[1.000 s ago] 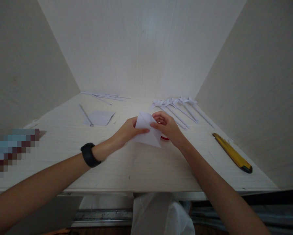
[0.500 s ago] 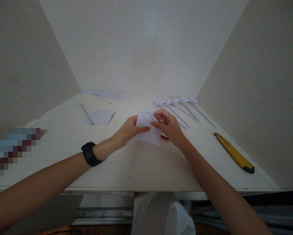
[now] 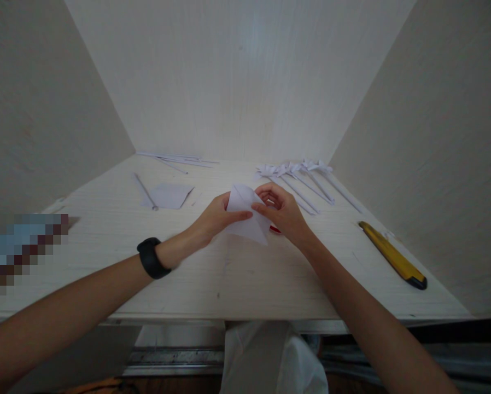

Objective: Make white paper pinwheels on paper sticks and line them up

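A folded white paper piece (image 3: 245, 216) is held just above the middle of the pale wooden desk (image 3: 245, 273). My left hand (image 3: 215, 219) pinches its left side, index finger laid across the front. My right hand (image 3: 282, 210) grips its upper right edge with thumb and fingers. A small red object (image 3: 275, 229) peeks out on the desk under the paper and my right hand. My left wrist wears a black band (image 3: 151, 258).
Several white paper flowers on rolled stems (image 3: 307, 178) lie at the back right. A yellow utility knife (image 3: 393, 260) rests at the right. A flat paper sheet (image 3: 169, 195) and thin strip (image 3: 145, 191) lie left; paper strips (image 3: 175, 160) at the back. White walls enclose three sides.
Both hands and the paper have stayed almost still; only the fingers have shifted slightly on the fold.
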Tool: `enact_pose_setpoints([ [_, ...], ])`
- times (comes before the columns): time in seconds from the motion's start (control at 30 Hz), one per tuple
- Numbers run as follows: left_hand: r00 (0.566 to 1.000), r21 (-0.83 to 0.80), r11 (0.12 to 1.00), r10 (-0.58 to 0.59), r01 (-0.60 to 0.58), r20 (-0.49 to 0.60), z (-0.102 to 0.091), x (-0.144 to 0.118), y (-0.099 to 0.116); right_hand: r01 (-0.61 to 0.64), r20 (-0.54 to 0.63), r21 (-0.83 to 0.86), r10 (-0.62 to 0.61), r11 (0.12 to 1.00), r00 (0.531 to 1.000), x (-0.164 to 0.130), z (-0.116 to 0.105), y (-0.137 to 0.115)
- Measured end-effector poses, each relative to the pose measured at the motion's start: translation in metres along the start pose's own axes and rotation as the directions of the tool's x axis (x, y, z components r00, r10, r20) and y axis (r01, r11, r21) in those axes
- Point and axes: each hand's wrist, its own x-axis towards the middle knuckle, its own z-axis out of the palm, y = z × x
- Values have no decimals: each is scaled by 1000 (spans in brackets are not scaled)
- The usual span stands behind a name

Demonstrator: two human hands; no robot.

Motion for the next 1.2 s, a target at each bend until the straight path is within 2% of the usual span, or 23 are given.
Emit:
enact_pose_setpoints([
  [0.13,1000,-10,1000,20,-20,3,-4,2,-4,-41,3,24,41,999,999,1,-2,5],
  [0.23,1000,-27,1000,13,-14,-20,-5,2,-4,-115,-5,127,117,985,993,2,-5,8],
  [0.37,998,-83,996,30,-35,-60,-4,1,0,-263,1,413,288,872,958,5,-13,9],
  [0.5,994,-110,994,16,-28,-107,-3,0,3,-360,31,518,404,776,914,8,-18,12],
  [0.6,992,-124,991,25,-41,-126,-3,0,4,-357,63,522,383,774,922,6,-17,16],
  [0.7,987,-141,988,46,-68,-156,-3,1,4,-369,151,486,340,792,928,3,-16,18],
  [0.93,977,-196,973,81,-120,-197,-7,4,-1,-413,354,432,270,802,895,-1,-17,14],
  [1.03,976,-211,969,86,-129,-199,-8,6,-3,-406,366,409,260,817,893,-2,-17,12],
  [1.2,973,-196,969,107,-148,-204,-6,6,-3,-331,311,368,220,869,925,-2,-13,6],
])
